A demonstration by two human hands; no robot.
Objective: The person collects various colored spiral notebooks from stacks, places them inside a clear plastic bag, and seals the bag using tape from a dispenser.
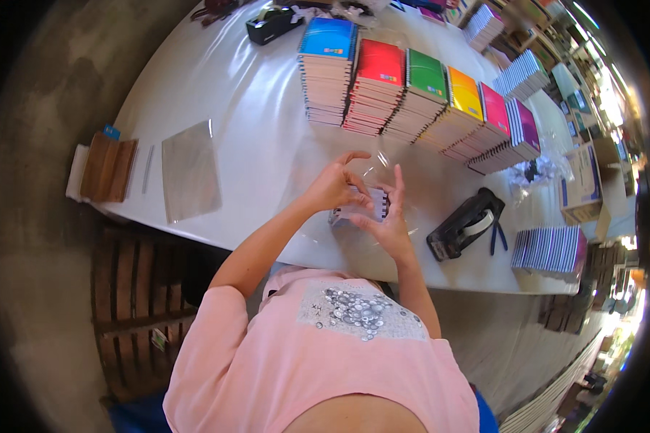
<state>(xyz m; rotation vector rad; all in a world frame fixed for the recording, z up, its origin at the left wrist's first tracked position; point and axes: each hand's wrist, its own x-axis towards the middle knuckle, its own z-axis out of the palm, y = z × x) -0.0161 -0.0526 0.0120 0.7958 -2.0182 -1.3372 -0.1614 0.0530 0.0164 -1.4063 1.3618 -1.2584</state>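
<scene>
A small bundle of spiral notebooks [377, 205] lies on the table in front of me, pale page edges and dark wire loops showing. Loose clear plastic film [378, 167] spreads around it, its edges visible mainly as glare. My left hand [337, 189] reaches over the bundle's left side, index finger stretched, the other fingers bent down to the film at the notebooks. Around the right end curls my right hand [393, 225], its thumb along the near side and a finger pointing up. The fingers partly cover the bundle, so its covers are hidden.
Beyond my hands stand tall notebook stacks: blue [328, 40], red [380, 63], green [427, 74], yellow [465, 94], pink and purple. A black tape dispenser [464, 224] and dark pliers-like tool [497, 237] lie right, near another notebook stack [549, 250]. Clear sheets [191, 173] lie left.
</scene>
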